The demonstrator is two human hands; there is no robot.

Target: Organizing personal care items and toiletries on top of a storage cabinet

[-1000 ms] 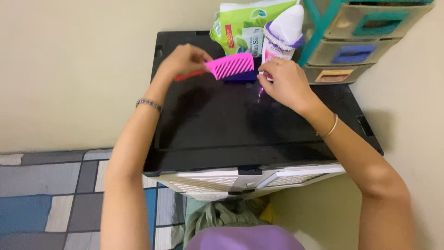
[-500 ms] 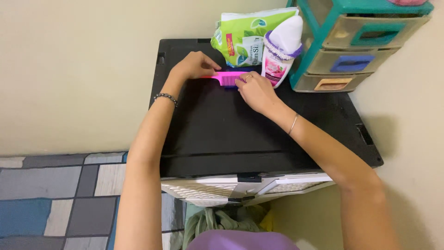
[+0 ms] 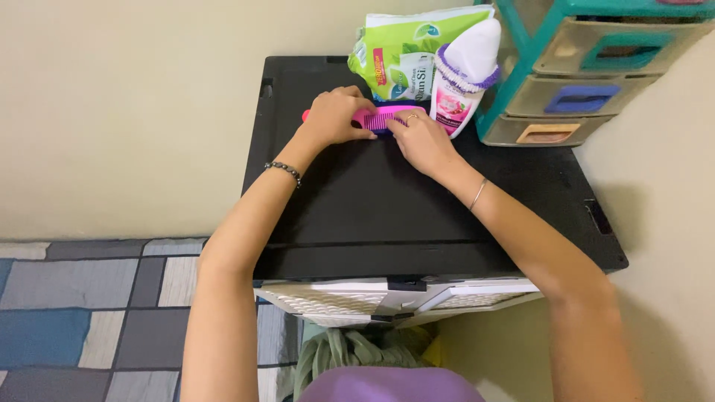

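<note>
A pink comb (image 3: 375,117) lies flat on the black lid (image 3: 387,208) of a white storage cabinet, near its far edge. My left hand (image 3: 333,117) covers the comb's handle end, fingers curled over it. My right hand (image 3: 421,138) touches the comb's other end, where a purple-blue piece shows under the fingertips. Both hands rest on the lid. A dark bead bracelet sits on my left wrist, a thin bangle on my right.
Behind the comb stand a green refill pouch (image 3: 402,52) and a white bottle with a purple band (image 3: 463,74). A teal drawer unit (image 3: 596,67) fills the far right corner. Walls close in left and right. Patterned blue-grey floor (image 3: 89,313) lies at lower left.
The comb has come down from a raised, tilted position and now lies flat on the lid. Both hands moved down with it and stay on it.
</note>
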